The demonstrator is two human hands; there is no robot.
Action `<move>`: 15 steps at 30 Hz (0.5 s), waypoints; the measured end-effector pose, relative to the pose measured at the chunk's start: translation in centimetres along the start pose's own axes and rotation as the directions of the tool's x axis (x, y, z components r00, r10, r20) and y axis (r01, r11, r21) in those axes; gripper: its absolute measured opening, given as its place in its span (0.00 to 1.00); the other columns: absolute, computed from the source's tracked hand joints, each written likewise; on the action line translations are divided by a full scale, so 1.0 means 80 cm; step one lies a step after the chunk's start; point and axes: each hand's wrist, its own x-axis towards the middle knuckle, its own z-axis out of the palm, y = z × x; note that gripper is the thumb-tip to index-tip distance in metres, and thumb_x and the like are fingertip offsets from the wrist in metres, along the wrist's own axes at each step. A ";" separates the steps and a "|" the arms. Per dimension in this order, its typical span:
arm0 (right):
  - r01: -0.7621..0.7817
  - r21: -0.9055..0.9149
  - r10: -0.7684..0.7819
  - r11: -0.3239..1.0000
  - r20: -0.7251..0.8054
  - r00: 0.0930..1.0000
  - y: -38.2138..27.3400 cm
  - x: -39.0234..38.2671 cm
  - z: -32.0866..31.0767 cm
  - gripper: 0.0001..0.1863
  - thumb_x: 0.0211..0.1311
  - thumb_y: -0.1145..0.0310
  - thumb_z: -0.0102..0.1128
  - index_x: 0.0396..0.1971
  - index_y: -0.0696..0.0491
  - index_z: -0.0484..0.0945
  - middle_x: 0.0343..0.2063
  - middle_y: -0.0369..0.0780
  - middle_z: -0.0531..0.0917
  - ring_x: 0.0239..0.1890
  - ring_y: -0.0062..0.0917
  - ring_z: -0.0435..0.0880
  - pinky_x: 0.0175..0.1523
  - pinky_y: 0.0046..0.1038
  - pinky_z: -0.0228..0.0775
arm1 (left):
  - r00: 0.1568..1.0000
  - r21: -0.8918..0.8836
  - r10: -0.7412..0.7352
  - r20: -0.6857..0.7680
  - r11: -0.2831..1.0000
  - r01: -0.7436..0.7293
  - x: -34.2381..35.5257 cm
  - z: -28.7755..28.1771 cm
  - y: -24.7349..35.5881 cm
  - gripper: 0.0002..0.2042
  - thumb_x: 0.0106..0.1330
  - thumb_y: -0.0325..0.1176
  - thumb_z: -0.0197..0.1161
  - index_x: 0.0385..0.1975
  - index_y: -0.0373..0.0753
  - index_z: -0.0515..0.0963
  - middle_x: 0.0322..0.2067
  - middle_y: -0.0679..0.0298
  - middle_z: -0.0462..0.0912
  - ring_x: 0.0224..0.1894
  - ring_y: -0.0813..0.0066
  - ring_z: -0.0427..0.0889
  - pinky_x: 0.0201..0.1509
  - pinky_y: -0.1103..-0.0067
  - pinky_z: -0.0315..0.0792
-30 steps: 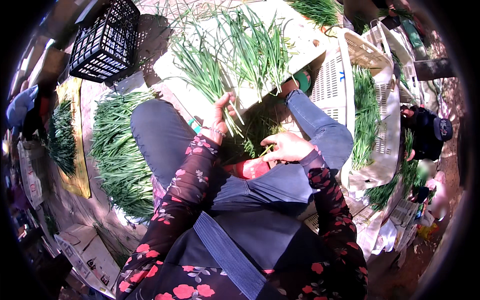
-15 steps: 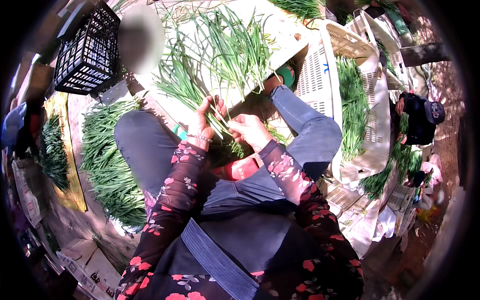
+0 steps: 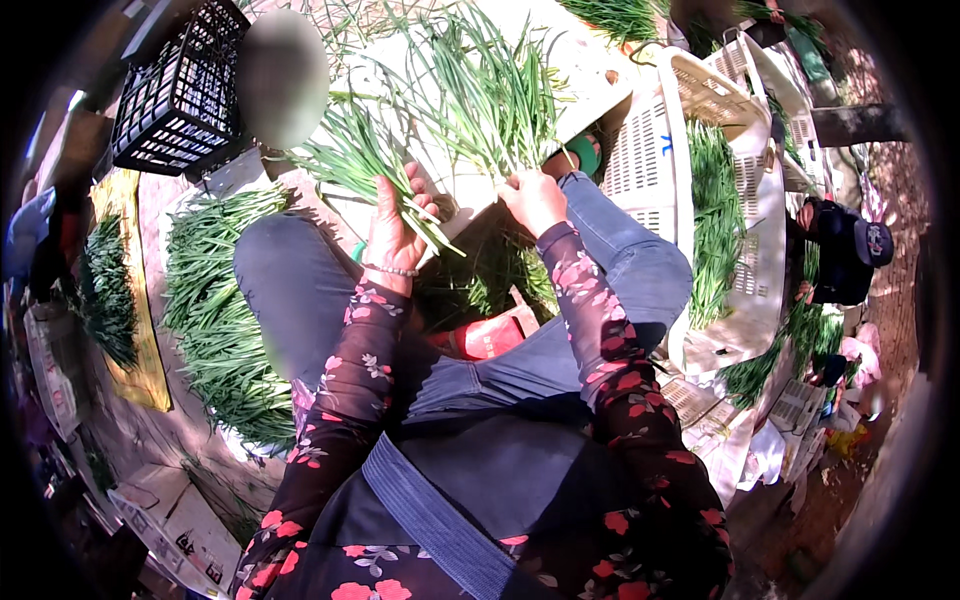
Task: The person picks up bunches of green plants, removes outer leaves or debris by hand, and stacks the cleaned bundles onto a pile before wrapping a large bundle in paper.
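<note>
L hand (image 3: 395, 225), abt 11 o'clock from view ctr, has thumb & fingers part-curled round a bundle of green stalks (image 3: 355, 160), gap btwn thumb & fingertips; leafy tips slant toward 10–11 o'clock, pale butt ends poke past the palm toward 4. R hand (image 3: 537, 203), at 1 o'clock, has fingertips drawn tog. at the lower ends of the loose stalks (image 3: 490, 90); can't tell if any stalk's gripped. Those lie fanned at 12 o'clock on a white board (image 3: 585, 50), tips toward 11–12. Hands near each other, not touching. Red obj. (image 3: 490, 338) sits btwn the legs, just toward 6 from ctr. Big heap of greens (image 3: 225, 320) at 9; past it, a yellow sheet (image 3: 150, 385) w/ darker greens (image 3: 108, 290). Blk lattice crate (image 3: 180, 95) at 10. Off-white slotted crate (image 3: 725, 350) at 2–3, w/ cut greens (image 3: 712, 220) inside. Person in dark clothes (image 3: 845, 250) at 3, near the rim. Pale box (image 3: 150, 500) at 8.
</note>
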 end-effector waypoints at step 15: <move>-0.349 0.696 -0.010 0.628 0.455 0.891 -0.039 -0.114 -0.033 0.13 0.57 0.59 0.64 0.29 0.56 0.80 0.21 0.31 0.79 0.21 0.11 0.73 0.26 0.16 0.65 | 0.980 0.346 -0.147 -0.138 0.919 0.186 -0.002 -0.007 -0.037 0.10 0.60 0.27 0.64 0.40 0.34 0.76 0.34 0.59 0.82 0.37 0.70 0.79 0.37 0.73 0.75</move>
